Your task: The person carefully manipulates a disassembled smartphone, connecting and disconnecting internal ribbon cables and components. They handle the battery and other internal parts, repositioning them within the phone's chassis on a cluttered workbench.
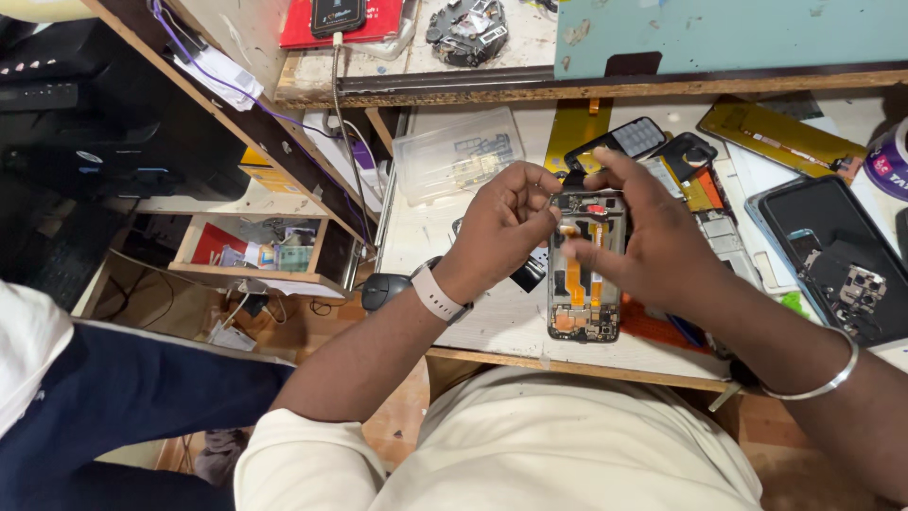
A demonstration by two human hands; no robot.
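While two hands [506, 222] [653, 237] pinch, one opened phone [584, 284]

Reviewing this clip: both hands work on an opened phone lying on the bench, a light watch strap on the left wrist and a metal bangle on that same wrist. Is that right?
Not quite. The head view shows the metal bangle on the right wrist, not the left. The rest stands: the left hand and right hand work on the opened phone on the bench, and the light watch strap is on the left wrist.

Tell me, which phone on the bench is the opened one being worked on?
The opened phone between both hands, orange ribbon cables showing; the keypad phone behind lies closed.
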